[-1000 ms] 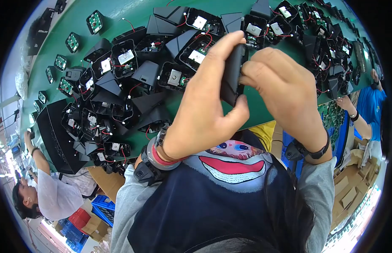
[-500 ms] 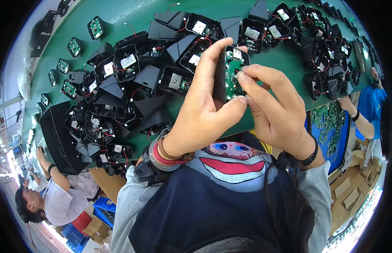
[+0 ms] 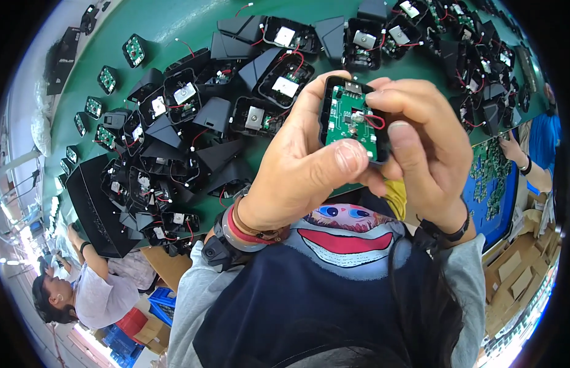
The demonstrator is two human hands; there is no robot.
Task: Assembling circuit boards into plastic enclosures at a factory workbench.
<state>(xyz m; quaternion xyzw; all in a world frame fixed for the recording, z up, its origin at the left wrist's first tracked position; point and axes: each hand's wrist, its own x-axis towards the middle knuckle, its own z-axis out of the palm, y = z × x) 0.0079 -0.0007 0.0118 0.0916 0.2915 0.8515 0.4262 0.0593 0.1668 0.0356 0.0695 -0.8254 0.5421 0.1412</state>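
My left hand [image 3: 297,162] is closed around a small black plastic housing [image 3: 325,126], its thumb across the near end. A green circuit board [image 3: 343,126] lies in the housing, face up. A looped red wire [image 3: 375,121] ends in a pale connector [image 3: 357,116] at the middle of the board. My right hand [image 3: 429,138] is curled at the housing's right side. Its index fingertip touches the upper right edge, the thumb bends beside the wire, and other fingers reach under the near end, partly hidden.
Several open black housings [image 3: 254,116] with metal blocks and red wires crowd the green table [image 3: 174,21] ahead and left. Board-fitted units [image 3: 134,50] stand far left. A blue tray [image 3: 502,199] of circuit boards is at right. Co-workers [image 3: 104,291] sit on both sides.
The housing has tilted and come slightly nearer. My right fingers have moved off the board's middle to its right edge, and the red wire with its connector now shows there.
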